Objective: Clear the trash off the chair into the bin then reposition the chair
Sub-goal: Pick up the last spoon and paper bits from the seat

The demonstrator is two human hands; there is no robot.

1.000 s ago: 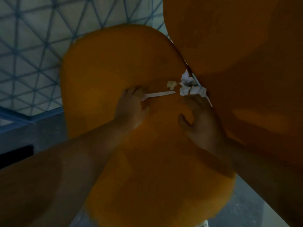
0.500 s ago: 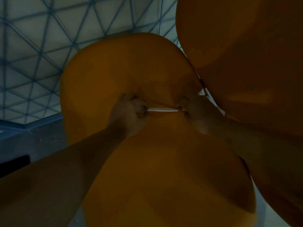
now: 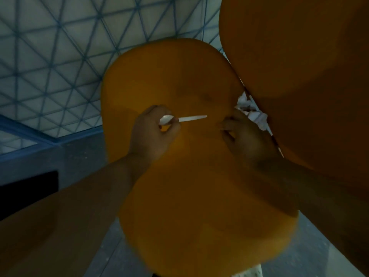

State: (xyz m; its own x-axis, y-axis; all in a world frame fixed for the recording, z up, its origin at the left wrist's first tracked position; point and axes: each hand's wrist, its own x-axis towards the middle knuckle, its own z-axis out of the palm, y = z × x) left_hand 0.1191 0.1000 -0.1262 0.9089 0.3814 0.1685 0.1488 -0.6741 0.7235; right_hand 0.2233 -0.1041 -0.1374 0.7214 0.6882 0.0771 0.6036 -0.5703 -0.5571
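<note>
Left hand (image 3: 153, 134) pinches white plastic spoon (image 3: 184, 119) | right hand (image 3: 244, 134) grips crumpled paper (image 3: 252, 110) | orange chair (image 3: 179, 80); no legible writing.

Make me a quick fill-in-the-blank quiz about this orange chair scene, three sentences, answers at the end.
1. The left hand grips a white plastic ____ by its bowl end.
2. The crumpled white paper sits wedged where the orange chair seat meets the ____.
3. The right hand is beside the crumpled paper, on the ____ seat.

Answers: spoon; backrest; orange
</note>
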